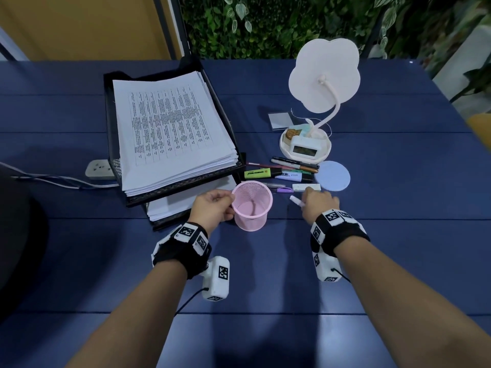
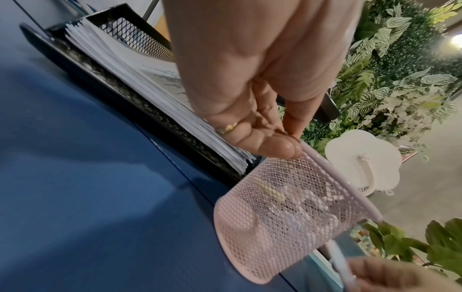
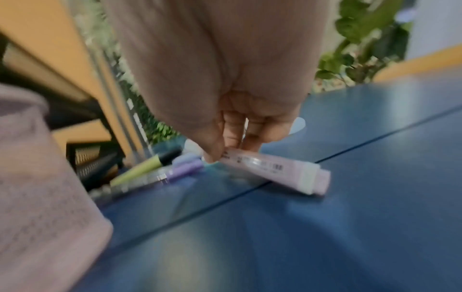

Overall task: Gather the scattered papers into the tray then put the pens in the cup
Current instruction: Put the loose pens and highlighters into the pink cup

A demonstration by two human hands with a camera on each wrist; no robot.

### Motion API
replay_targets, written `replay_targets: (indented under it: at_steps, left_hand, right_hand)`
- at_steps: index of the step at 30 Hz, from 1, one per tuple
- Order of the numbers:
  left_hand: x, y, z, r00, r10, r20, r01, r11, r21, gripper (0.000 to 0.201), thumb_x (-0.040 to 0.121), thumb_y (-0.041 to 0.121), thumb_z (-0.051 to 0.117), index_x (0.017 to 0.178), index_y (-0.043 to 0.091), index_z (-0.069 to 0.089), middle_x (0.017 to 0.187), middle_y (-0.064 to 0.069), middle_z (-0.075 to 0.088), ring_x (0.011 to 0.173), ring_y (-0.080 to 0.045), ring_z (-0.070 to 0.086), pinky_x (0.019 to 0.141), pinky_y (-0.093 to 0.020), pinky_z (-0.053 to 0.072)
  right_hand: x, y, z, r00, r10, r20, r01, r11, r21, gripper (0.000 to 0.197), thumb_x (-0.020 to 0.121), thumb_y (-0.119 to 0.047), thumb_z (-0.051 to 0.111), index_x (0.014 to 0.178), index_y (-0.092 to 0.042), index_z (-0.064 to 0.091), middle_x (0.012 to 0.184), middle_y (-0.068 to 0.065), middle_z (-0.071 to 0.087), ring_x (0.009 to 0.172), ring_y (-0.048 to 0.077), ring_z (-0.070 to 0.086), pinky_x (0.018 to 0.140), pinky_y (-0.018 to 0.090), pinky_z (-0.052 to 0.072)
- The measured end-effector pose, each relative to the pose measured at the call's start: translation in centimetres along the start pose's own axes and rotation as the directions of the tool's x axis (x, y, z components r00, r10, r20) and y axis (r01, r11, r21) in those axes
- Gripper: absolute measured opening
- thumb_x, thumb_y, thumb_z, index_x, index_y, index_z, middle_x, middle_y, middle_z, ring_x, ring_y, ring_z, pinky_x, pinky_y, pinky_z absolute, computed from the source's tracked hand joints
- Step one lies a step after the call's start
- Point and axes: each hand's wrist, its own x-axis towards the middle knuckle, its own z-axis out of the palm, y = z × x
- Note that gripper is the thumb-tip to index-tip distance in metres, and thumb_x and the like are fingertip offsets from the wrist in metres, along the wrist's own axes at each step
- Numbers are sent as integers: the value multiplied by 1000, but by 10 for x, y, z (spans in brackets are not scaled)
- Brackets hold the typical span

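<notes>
Power strip (image 1: 98,170), white plastic, lies at the far left beside the tray, its cable trailing off the table edge.

Tray (image 1: 116,166): black metal mesh, two tiers. Papers (image 1: 170,128), printed with a table, sit stacked in the upper tier with the sheet edges fanned unevenly at the near end; more sheets lie in the lower tier. No loose sheet is visible on the table (image 1: 265,261), so the paper stage is judged complete.

Left hand (image 1: 212,208) pinches the rim of the cup (image 1: 252,211) between thumb and fingertips. Cup: pink wire mesh, cylindrical, upright, no pen seen inside.

Loose pens (image 1: 281,172) lie just beyond the cup: yellow and lilac highlighters, dark markers, a purple pen, and a flat white piece that cannot be identified.

Right hand (image 1: 318,203) grips a pale lilac marker (image 1: 295,201) near one end, just above the blue slatted table.

Coaster (image 1: 332,176), a flat pale-blue disc, and a white flower-shaped lamp (image 1: 324,75) stand to the right.

Risks, as judged:
- The mesh cup looks light; a long marker dropped against one wall could tip it if the rim pinch loosens.
- The marker is smooth and held off-centre; it could swing or slip.
- Round pens may roll when neighbours are lifted.
</notes>
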Motion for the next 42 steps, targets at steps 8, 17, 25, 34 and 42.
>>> replay_targets:
  at_steps: [8, 17, 25, 34, 42]
  left_hand:
    - [-8, 0, 0, 1000, -17, 11, 17, 1000, -17, 12, 90, 4, 59, 80, 11, 61, 64, -9, 59, 41, -7, 56, 46, -18, 51]
    - [-12, 2, 1, 999, -21, 30, 22, 999, -43, 14, 91, 3, 58, 79, 10, 60, 58, -5, 61, 41, -8, 58, 45, -19, 51]
    - [-12, 5, -1, 1000, -12, 21, 14, 998, -56, 14, 92, 2, 56, 79, 9, 58, 64, -9, 59, 39, -6, 57, 44, -17, 50]
    - [-5, -1, -14, 1000, -22, -3, 22, 1000, -21, 15, 90, 2, 58, 78, 11, 60, 64, -8, 61, 43, -8, 58, 46, -19, 50]
    - [-6, -2, -14, 1000, -17, 4, 17, 999, -41, 12, 90, 1, 57, 80, 9, 59, 61, -6, 61, 43, -9, 58, 45, -18, 50]
  right_hand:
    - [-19, -23, -58, 955, 156, -251, 172, 398, 901, 6, 92, -14, 53, 97, -15, 56, 89, 7, 62, 81, 20, 58, 75, 31, 48]
    - [-32, -51, -60, 973, -132, -189, 225, 375, 899, 16, 83, -4, 66, 73, -15, 60, 72, 7, 63, 65, 16, 57, 67, 32, 50]
    - [-26, -54, -36, 986, -129, -108, 154, 435, 887, 11, 85, -18, 63, 76, -20, 68, 75, -2, 66, 71, 12, 57, 76, 28, 48]
    - [6, -41, -19, 995, -49, -83, 87, 825, 558, 34, 91, -4, 43, 118, -11, 63, 113, 10, 66, 110, 30, 56, 92, 27, 44]
    - [11, -51, 0, 973, -202, -108, 212, 973, 88, 33, 91, -23, 53, 123, -24, 59, 127, 6, 51, 121, 31, 39, 96, 43, 38]
